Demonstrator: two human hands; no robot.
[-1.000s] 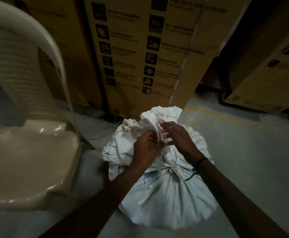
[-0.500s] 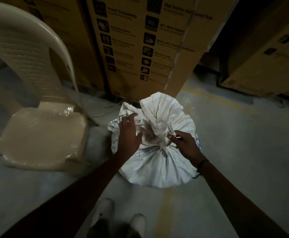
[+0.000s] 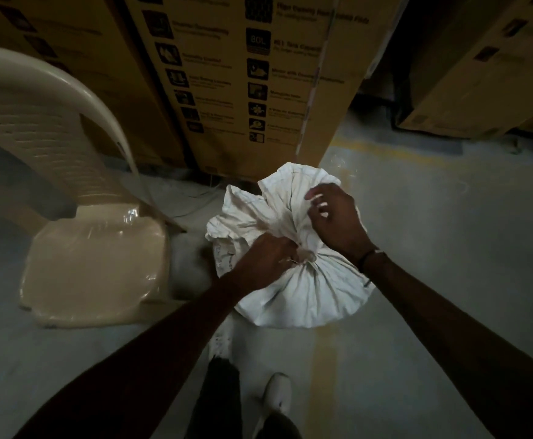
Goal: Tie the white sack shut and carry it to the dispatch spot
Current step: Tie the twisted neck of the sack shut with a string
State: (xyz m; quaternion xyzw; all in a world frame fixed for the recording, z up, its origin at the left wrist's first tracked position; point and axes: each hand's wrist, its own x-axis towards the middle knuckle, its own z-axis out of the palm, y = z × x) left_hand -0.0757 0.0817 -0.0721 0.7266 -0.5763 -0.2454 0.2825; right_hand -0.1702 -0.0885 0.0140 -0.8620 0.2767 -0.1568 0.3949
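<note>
Head view, sole entry.

Item: white sack (image 3: 303, 293), standing on the concrete floor (image 3: 448, 248) at centre, just near of a tall printed carton (image 3: 258, 90). Neck gathered into a tight waist; loose mouth cloth (image 3: 274, 204) fans out above it on the far side.

Left hand (image 3: 266, 264): fingers curled at the gathered neck, pinching what looks like a thin tie string (image 3: 293, 260); the string itself is too fine to follow.

Right hand (image 3: 334, 217): above the far right of the neck, fingers loosely bent over the loose cloth; whether it holds a string end or only cloth cannot be told.

Step in hand, as judged: the tying, at the knot; the carry not yet begun, the sack resting on the floor.

Next move calls for: drawing the tie snug round the waist, keeping the gathers from slipping, then a firm hold on the neck to lift.

Surroundings: cream plastic chair (image 3: 91, 267) at left, near the sack but apart from it; second carton (image 3: 480, 74) at far right; faded yellow floor line (image 3: 325, 375) running near; the person's shoe (image 3: 277, 394) just near of the sack.

Obstructions, as judged: chair crowds the left; cartons close off the far side; open floor lies right and near.
</note>
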